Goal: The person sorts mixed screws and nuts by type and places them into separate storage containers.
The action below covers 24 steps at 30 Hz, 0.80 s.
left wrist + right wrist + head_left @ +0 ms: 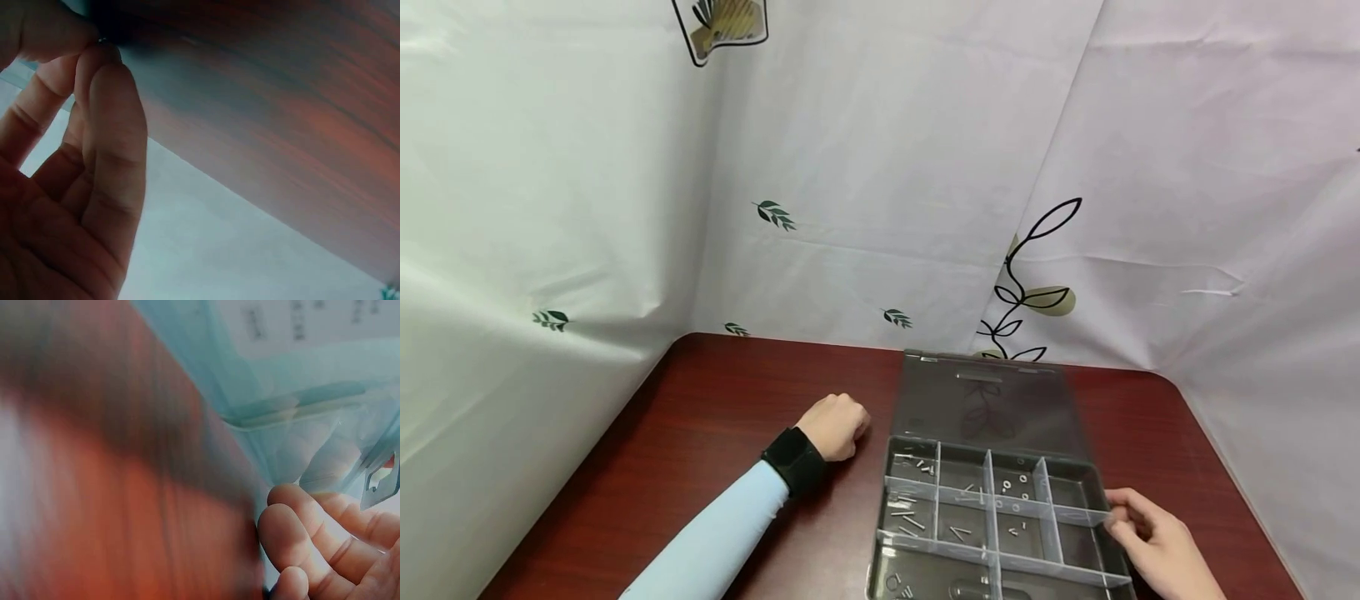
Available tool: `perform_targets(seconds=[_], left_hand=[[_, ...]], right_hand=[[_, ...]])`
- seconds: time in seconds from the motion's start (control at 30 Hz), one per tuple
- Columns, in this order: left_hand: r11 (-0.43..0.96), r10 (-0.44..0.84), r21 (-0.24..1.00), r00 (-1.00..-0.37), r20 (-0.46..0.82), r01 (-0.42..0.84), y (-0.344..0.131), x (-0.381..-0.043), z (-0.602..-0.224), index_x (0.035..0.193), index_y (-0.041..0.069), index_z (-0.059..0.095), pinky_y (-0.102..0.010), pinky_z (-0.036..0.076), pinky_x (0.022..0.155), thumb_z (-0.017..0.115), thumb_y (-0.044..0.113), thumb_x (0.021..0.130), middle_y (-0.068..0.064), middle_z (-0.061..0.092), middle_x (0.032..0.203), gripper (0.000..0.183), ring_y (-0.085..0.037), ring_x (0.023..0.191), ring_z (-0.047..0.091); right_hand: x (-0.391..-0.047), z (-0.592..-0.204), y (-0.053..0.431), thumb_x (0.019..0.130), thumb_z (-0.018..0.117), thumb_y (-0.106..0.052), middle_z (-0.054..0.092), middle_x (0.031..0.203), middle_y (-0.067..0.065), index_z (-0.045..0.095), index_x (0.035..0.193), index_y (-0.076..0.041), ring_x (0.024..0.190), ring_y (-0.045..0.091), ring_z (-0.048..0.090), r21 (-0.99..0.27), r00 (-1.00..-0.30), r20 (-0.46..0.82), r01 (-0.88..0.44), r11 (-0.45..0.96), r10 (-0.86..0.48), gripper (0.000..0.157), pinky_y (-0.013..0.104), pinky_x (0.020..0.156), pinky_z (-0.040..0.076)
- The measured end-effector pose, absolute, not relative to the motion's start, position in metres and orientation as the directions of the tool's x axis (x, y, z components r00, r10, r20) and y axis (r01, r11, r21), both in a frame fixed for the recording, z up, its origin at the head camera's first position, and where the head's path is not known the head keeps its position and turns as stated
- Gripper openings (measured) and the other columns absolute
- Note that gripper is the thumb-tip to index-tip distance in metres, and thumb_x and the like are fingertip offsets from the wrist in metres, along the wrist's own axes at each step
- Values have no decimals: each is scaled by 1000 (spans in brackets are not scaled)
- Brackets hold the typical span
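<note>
An open transparent grey compartment box (992,550) lies on the table, with small metal screws (910,518) and nuts (1007,484) in several compartments. To its left, near the lid, is my left hand (837,427), fingers bent and thumb against the index finger. In the left wrist view this hand (94,144) pinches a tiny shiny metal piece (102,40) at the fingertips; its kind is too small to tell. My right hand (1165,546) holds the box's right edge with thumb and fingers. In the right wrist view the fingers (284,531) sit against its clear wall (269,444).
The box's lid (988,404) is folded back flat toward the far table edge. Dividers (988,500) split the box into compartments. White patterned cloth (880,167) hangs behind and beside the dark red table (700,417). A black band (795,461) wraps the left wrist.
</note>
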<state>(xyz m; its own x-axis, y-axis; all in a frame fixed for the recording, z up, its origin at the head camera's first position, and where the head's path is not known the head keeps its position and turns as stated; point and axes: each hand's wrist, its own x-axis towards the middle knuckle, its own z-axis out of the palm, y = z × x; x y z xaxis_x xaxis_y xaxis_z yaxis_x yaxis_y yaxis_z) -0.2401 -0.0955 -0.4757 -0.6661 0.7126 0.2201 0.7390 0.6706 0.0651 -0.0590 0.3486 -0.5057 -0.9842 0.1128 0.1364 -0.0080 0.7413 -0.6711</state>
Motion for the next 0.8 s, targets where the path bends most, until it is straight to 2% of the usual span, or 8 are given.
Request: perform_targets(seconds=[0.17,0.3,0.43,0.63,0.73,0.8], left_hand=[[695,677,80,-687,263,715,-109,-242,-474,57,23,41,-24,30,49,56,1,60,13,30,55,27,-7,53,32],[653,684,101,-642,345,750,-104,-233,-459,63,25,45,-23,36,51,57,6,62,12,39,63,22,-6,56,40],[522,738,154,-535,410,839,-81,-216,-441,67,25,49,-19,36,53,57,8,62,13,41,69,19,-3,59,42],[316,829,165,-356,431,934,-39,-185,-420,70,24,50,-11,34,58,59,7,64,15,41,72,20,4,63,39],[240,871,152,-281,403,959,-22,-172,-414,75,23,54,-9,34,62,61,9,70,15,44,75,16,6,67,39],[209,892,156,-254,373,965,-15,-166,-412,85,23,61,-8,36,67,64,16,77,15,49,83,10,7,71,40]], right_hand=[[-60,-506,334,94,63,-22,59,79,-10,66,117,-3,66,3,54,-706,-992,99,-16,708,77,30,24,61,43],[-60,-504,323,96,60,-31,57,81,-8,64,127,-2,63,5,49,-731,-997,22,30,681,67,42,25,59,40],[-60,-503,315,97,58,-35,57,81,-7,61,132,-1,62,6,46,-742,-997,-18,59,668,69,49,26,58,38],[-61,-504,308,97,57,-34,53,76,-8,62,132,-2,60,6,45,-736,-998,13,31,676,60,48,26,58,37],[-61,-504,307,97,57,-35,53,76,-8,62,133,-3,60,7,45,-740,-998,3,38,672,61,48,26,58,37],[-61,-504,307,97,56,-36,53,77,-7,61,134,-3,60,7,45,-743,-998,-17,54,667,61,50,26,58,37]])
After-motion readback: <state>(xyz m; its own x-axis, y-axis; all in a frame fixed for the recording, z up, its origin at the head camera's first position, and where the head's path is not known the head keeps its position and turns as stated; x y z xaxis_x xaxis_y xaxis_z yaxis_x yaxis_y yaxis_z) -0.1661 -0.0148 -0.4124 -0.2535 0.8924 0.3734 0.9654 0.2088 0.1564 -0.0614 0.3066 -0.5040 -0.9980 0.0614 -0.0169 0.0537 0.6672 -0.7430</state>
